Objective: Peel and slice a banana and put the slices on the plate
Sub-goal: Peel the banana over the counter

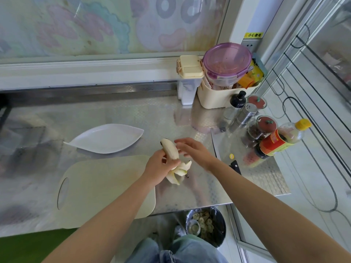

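My left hand (158, 167) grips the lower part of a banana (170, 149) above the steel counter, just right of the cream cutting board (98, 188). The upper banana is bare and pale; its peel strips (179, 171) hang down below my fist. My right hand (193, 149) hovers beside the bare banana with its fingers stretched toward it, holding nothing. A white leaf-shaped plate (106, 138) lies behind the board with nothing on it. A knife (224, 149) lies on the counter to the right, its black handle (235, 167) partly hidden by my right forearm.
Bottles, spice jars and shakers (266, 130) crowd the counter's right edge. A cream basket (224, 95) with a purple-lidded container (227, 61) stands at the back right. A bin (206, 224) with banana slices sits on the floor below the counter's front edge.
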{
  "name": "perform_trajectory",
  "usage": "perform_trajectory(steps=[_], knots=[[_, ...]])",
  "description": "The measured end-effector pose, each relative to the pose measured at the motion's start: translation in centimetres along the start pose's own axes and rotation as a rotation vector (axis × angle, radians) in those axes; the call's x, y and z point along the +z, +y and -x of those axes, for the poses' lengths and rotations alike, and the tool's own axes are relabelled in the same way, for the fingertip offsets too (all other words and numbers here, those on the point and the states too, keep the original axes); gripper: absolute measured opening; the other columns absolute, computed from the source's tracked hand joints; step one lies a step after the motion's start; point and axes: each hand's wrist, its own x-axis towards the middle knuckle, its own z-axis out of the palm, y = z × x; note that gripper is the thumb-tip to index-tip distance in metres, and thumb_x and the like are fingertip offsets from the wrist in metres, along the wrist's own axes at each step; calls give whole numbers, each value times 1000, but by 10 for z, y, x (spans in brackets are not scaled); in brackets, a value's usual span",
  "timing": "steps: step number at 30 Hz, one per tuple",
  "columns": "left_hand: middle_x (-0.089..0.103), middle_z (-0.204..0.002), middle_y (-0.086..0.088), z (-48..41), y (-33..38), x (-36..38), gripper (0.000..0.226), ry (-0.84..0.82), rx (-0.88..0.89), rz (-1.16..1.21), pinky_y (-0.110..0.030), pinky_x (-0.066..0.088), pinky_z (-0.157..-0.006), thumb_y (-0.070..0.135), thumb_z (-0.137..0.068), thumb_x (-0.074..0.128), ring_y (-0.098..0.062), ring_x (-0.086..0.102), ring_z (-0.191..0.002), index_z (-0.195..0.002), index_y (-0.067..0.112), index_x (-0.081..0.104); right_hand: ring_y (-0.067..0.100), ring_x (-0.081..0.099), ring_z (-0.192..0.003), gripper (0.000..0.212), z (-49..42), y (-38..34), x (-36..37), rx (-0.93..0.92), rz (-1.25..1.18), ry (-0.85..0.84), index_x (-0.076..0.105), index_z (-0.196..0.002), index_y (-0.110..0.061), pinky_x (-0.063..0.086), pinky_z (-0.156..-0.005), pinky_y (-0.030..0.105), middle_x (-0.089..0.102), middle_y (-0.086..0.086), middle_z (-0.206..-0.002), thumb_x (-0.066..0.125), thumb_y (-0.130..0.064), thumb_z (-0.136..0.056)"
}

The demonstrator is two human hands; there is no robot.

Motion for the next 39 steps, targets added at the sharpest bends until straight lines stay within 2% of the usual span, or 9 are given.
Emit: perform_trajectory(steps=[7, 12, 17, 19, 21, 24, 28, 31, 39], knots=[[64, -120, 10, 8, 10, -1, 45, -220, 89, -116, -23, 50, -89, 24, -88, 63, -4, 61, -106, -131, 19, 51, 12, 65, -78, 42, -2, -2, 2, 21, -160, 76, 66, -99, 4, 53, -69, 20, 67, 8, -86, 64, -37, -88], [52, -125, 16, 15, 19, -1, 56, -377, 116, -13, -6, 44, -81, -6, -92, 49, 22, 51, -105, -141, 16, 35, 17, 64, -80, 38, -2, -2, -6, 97, -185, -4, 67, -96, -3, 54, -73, 29, 67, 9, -86, 66, -40, -85], [59, -120, 31, 11, 14, 1, 57, -429, 122, -3, -22, 43, -90, -1, -91, 51, -5, 51, -101, -136, 32, 39, 16, 63, -73, 31, -2, -4, -10, 159, -238, -45, 67, -94, -2, 55, -66, 25, 64, 10, -82, 64, -32, -88], [60, -116, 34, 12, 16, 2, 52, -454, 124, 3, -25, 43, -93, 4, -94, 52, -4, 54, -106, -128, 41, 40, 15, 63, -71, 29, -2, -4, -12, 169, -258, -50, 67, -93, -1, 55, -66, 26, 64, 10, -82, 63, -30, -89], [59, -125, 24, 12, 15, 4, 49, -446, 124, 34, -25, 44, -99, 7, -96, 54, 4, 54, -116, -133, 37, 39, 17, 63, -73, 31, -3, -3, -12, 160, -252, -30, 66, -94, 4, 57, -68, 29, 64, 13, -83, 63, -26, -90], [58, -133, 16, 10, 11, 6, 53, -423, 145, 38, -33, 45, -98, 11, -96, 54, -5, 54, -120, -144, 23, 36, 21, 64, -76, 31, -6, -2, -10, 111, -121, 28, 67, -92, 7, 59, -76, 40, 64, 16, -82, 61, -24, -91], [66, -122, 5, 1, -6, 8, 48, -275, 122, -32, -41, 53, -93, 35, -88, 62, -14, 62, -112, -131, 18, 51, 29, 67, -77, 31, -7, -3, -6, 89, 62, 138, 65, -91, 7, 58, -78, 42, 66, 18, -82, 56, -23, -94], [61, -103, -6, -4, -16, 6, 51, -99, 109, -134, -30, 47, -72, 59, -76, 60, -22, 63, -95, -109, 21, 57, 24, 68, -75, 30, -5, 0, -3, 168, -124, 155, 61, -96, 11, 59, -75, 34, 66, 19, -85, 51, -17, -97], [63, -103, -2, 1, -12, 10, 44, -62, 48, 197, -29, 47, -77, 54, -78, 60, -16, 60, -93, -112, 26, 57, 14, 61, -62, 29, -2, 0, 8, 265, -562, 197, 64, -94, 3, 52, -56, 21, 65, 10, -77, 46, -19, -100]])
